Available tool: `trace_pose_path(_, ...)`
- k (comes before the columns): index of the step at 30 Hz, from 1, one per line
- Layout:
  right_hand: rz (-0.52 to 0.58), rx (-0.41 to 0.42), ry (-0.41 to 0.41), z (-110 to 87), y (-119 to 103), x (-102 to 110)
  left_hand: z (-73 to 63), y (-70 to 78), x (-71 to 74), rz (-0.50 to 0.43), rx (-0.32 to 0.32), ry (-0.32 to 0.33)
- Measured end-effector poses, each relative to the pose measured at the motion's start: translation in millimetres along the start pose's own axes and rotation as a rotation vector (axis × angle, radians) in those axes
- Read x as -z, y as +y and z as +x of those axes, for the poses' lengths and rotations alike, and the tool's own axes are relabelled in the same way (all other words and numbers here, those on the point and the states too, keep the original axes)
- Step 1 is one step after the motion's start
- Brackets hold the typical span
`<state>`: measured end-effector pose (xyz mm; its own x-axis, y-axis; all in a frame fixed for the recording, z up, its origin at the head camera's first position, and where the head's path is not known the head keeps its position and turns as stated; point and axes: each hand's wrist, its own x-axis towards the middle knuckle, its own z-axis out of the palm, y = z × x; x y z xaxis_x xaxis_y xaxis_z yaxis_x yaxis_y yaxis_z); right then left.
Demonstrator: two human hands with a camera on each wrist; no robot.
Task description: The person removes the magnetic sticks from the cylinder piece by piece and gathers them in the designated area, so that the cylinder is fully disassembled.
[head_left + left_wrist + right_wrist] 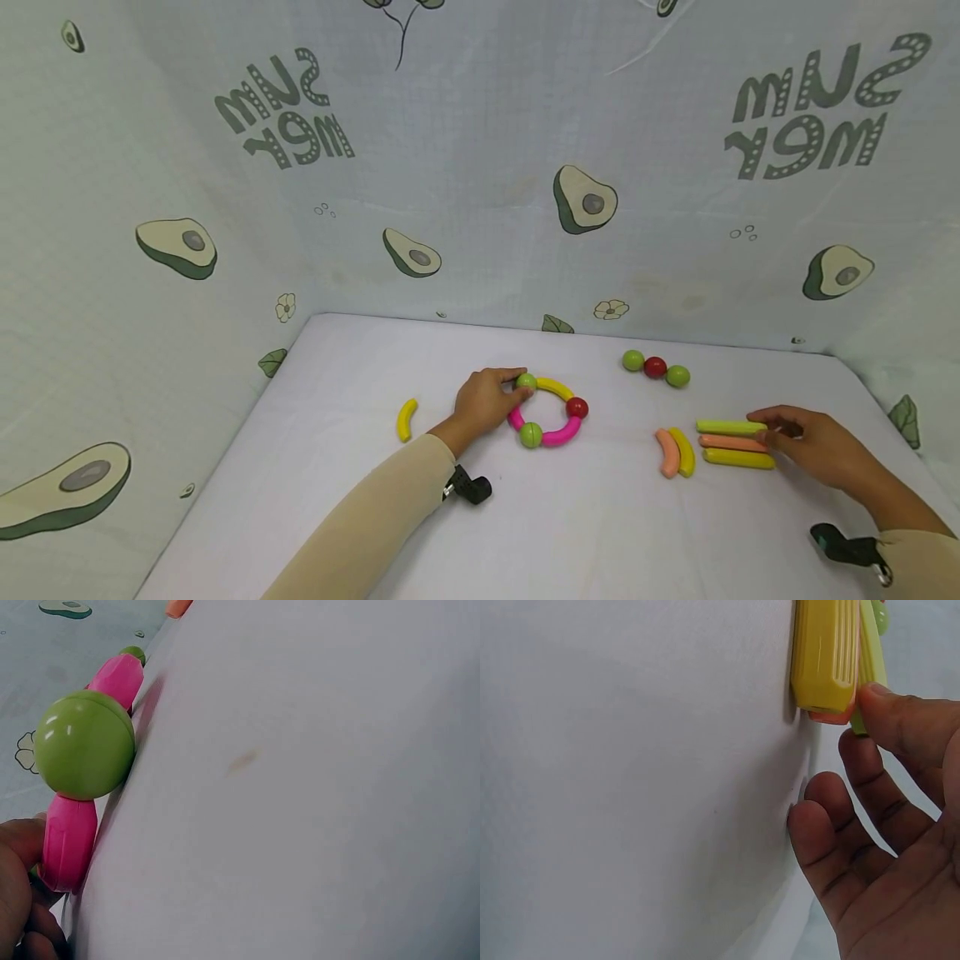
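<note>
My left hand (483, 402) pinches a green ball (527, 381) between thumb and finger, at the upper left of a ring lying on the table. Around that ring run a yellow curved piece (555, 387), a red ball (577, 407), pink curved pieces (561, 435) and a second green ball (85, 745). On the right, my right hand (813, 442) has thumb and finger at the right end of a light green stick (726, 427), pinching it. Below that stick lie an orange stick (731, 443) and a yellow stick (826, 656), side by side.
An orange curved piece (667, 453) and a yellow curved piece (683, 452) lie just left of the sticks. Behind stands a row of green and red balls (655, 367). Another yellow curved piece (406, 420) lies left. A printed cloth (487, 275) hangs behind the white table (570, 533).
</note>
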<state>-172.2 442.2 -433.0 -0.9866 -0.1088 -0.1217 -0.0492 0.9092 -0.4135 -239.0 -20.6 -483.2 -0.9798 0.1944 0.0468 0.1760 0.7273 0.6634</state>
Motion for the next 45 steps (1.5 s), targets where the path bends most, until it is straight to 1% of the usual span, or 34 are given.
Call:
trace_pose_path(10, 0.033, -0.025, -0.009, -1.2, 1.6, -2.1, -1.5, 2.7, 1.7, 0.02, -0.016, 0.012)
trace_pose_path(20, 0.06, -0.061, -0.036, -1.9, -4.1, 0.5, -1.4, 4.4, 2.8, 0.004, -0.006, -0.004)
trace_pose_path(23, 0.045, -0.058, -0.028, -0.9, -5.2, 1.0, -1.1, 4.5, 2.5, 0.01, -0.008, 0.001)
trace_pose_path(26, 0.023, -0.042, 0.013, -0.7, -12.2, -0.5, -0.8, 4.3, 2.1, 0.013, -0.008, -0.001)
trace_pose_path(30, 0.022, -0.02, 0.079, 0.8, -34.1, -4.7, -0.8, 3.5, 1.7, 0.013, -0.012, -0.005)
trace_pose_path(33, 0.033, 0.015, 0.121, 4.2, -58.3, -10.4, -0.7, 2.5, 1.5, 0.015, -0.014, 0.0)
trace_pose_path(36, 0.046, 0.052, 0.134, 8.2, -85.3, -16.6, -1.0, 1.7, 1.8, 0.012, -0.014, 0.006)
trace_pose_path(38, 0.056, 0.078, 0.128, 10.8, -102.3, -20.5, -1.4, 1.3, 2.1, 0.013, -0.015, 0.004)
trace_pose_path(45, 0.084, 0.174, 0.046, 18.1, -154.3, -36.8, -2.0, -0.6, 3.4, 0.023, -0.032, -0.006)
